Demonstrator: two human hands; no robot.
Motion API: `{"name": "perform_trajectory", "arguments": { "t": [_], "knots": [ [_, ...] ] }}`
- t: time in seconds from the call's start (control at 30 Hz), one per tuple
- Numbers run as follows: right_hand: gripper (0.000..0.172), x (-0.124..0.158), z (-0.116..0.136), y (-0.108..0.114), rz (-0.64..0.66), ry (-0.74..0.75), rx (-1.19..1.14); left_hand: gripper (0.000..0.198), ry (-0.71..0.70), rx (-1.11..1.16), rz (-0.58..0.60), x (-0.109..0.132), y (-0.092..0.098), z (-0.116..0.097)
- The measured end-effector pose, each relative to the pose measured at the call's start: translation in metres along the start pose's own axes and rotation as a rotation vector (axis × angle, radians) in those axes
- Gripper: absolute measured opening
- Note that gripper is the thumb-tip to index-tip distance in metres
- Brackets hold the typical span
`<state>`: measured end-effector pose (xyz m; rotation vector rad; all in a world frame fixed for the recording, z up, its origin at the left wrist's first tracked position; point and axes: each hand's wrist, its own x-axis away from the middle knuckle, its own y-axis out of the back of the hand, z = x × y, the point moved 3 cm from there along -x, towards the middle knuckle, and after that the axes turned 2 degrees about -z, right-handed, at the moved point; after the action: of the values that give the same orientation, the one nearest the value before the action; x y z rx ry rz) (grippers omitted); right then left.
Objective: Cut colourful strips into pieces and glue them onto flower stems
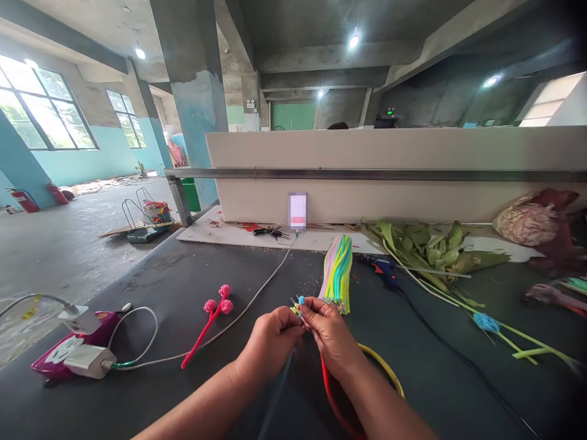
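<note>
My left hand and my right hand meet over the dark table, fingertips pinched together on a thin light-blue fuzzy stem. Its rounded top pokes up between the fingers, and a blue strand trails below my left hand. Beside my right forearm curve a red strand and a yellow strand; whether they are held is hidden. Just beyond the hands lies a bundle of colored pipe cleaners. To the left rests a red fuzzy stem with pink pompom-like balls.
A lit phone leans on the back panel near keys. A glue gun with its cord lies right, near green leaves and a blue-wrapped stem. A purple power strip with chargers sits left.
</note>
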<state>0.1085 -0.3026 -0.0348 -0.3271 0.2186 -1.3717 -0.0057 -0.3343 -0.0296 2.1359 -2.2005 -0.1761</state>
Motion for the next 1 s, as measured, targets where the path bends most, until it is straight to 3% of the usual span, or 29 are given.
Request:
{"name": "perform_trajectory", "arguments": {
  "t": [0.1, 0.2, 0.27, 0.4, 0.5, 0.57, 0.63, 0.8, 1.0],
  "knots": [
    [0.022, 0.001, 0.002, 0.000, 0.007, -0.034, -0.087, 0.010, -0.025, -0.084, -0.010, 0.001, -0.003, -0.004],
    [0.021, -0.002, 0.008, 0.004, 0.032, -0.065, -0.175, 0.009, 0.008, -0.025, 0.134, -0.003, -0.004, -0.010],
    [0.019, -0.004, 0.015, 0.009, 0.061, -0.081, -0.240, 0.019, 0.010, 0.022, 0.194, -0.009, 0.004, -0.017],
    [0.015, -0.006, 0.033, 0.017, 0.149, -0.120, -0.356, 0.032, -0.013, 0.141, -0.001, -0.027, 0.036, -0.034],
    [0.012, -0.004, 0.041, 0.018, 0.202, -0.129, -0.408, 0.026, -0.088, -0.123, -0.018, -0.038, 0.046, -0.039],
    [0.011, -0.002, 0.043, 0.017, 0.222, -0.134, -0.413, 0.019, -0.177, -0.455, 0.032, -0.042, 0.041, -0.035],
    [0.011, -0.001, 0.041, 0.014, 0.230, -0.152, -0.397, 0.013, -0.247, -0.628, 0.065, -0.044, 0.032, -0.025],
    [0.011, 0.000, 0.031, 0.009, 0.221, -0.202, -0.327, 0.020, -0.342, -0.773, 0.139, -0.042, 0.012, 0.004],
    [0.010, 0.000, 0.021, 0.009, 0.194, -0.201, -0.246, 0.017, -0.376, -0.814, 0.181, -0.046, 0.010, 0.016]
  ]
}}
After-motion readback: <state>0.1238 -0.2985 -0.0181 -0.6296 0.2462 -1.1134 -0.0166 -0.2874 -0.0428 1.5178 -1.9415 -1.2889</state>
